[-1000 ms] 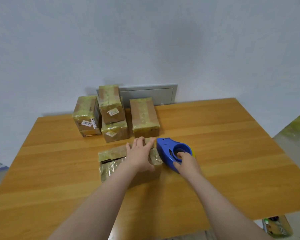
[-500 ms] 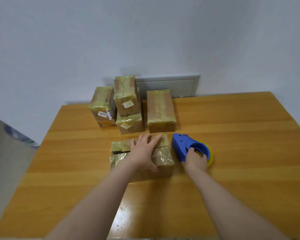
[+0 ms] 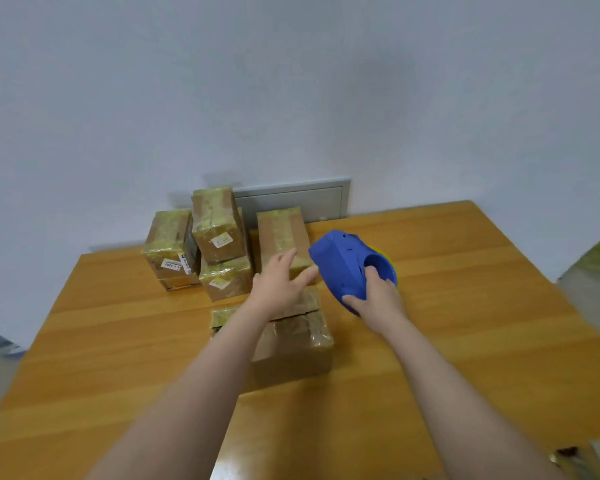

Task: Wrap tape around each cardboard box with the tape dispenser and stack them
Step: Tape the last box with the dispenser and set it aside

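**Tape end and loose box are the weak points**

Right-hand grip (image 3: 378,303) is curled round the blue plastic tape dispenser (image 3: 340,265), fingers hooked in its round opening. It holds the dispenser off the orange-brown wooden table (image 3: 465,306), just right of the brown cardboard box with crinkled clear tape across its top (image 3: 291,355). That box lies flat near the table's middle, in front of four taped cardboard boxes (image 3: 219,230) grouped at the far edge, one resting on another.

Left-hand grip (image 3: 278,285) is spread, fingers straight and reaching toward the dispenser's nose. Whether its palm touches the near box is hard to tell from this angle.

If nothing pins the box, the first pull of tape is likely to drag or spin it, laying the band crooked. Bare fingertips close to the nose may meet the cutter edge or stick to the tape end. A hard pull away from the person could also shove the box into the group behind and topple the stacked one.
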